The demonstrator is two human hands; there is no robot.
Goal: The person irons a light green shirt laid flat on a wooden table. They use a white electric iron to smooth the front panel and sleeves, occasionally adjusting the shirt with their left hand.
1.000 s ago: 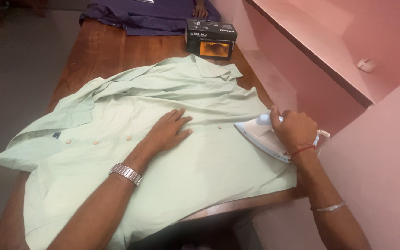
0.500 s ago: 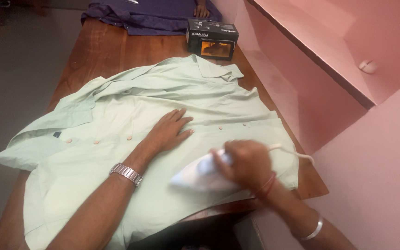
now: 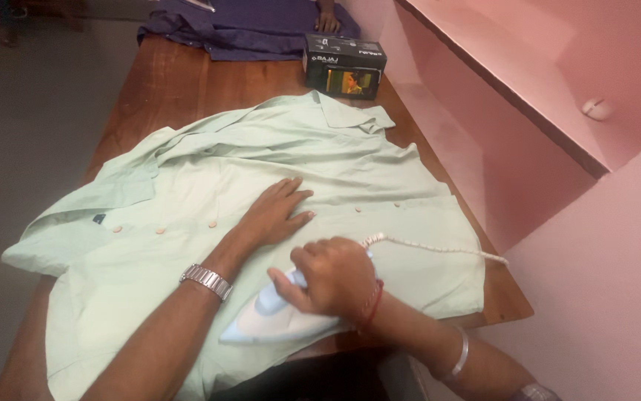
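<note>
A pale green shirt (image 3: pixel 209 178) lies spread out on a long brown wooden table (image 3: pixel 187 85), buttons facing up. My left hand (image 3: pixel 276 212) presses flat on the shirt's middle, fingers spread, a metal watch on its wrist. My right hand (image 3: pixel 333 276) grips the handle of a white and light-blue clothes iron (image 3: pixel 265 323), which rests on the shirt's near edge, tip pointing left. The iron's white cord (image 3: pixel 439 249) trails right across the shirt to the table's edge.
A black cardboard box (image 3: pixel 344 65) stands at the far end of the table. Beyond it lies a dark purple garment (image 3: pixel 239 26), with another person's hand (image 3: pixel 327 21) on it. Pink walls and a ledge close in on the right. Grey floor is on the left.
My right hand has slid the iron from the shirt's right edge leftward and toward me, along the near hem. My left hand has stayed pressed on the shirt.
</note>
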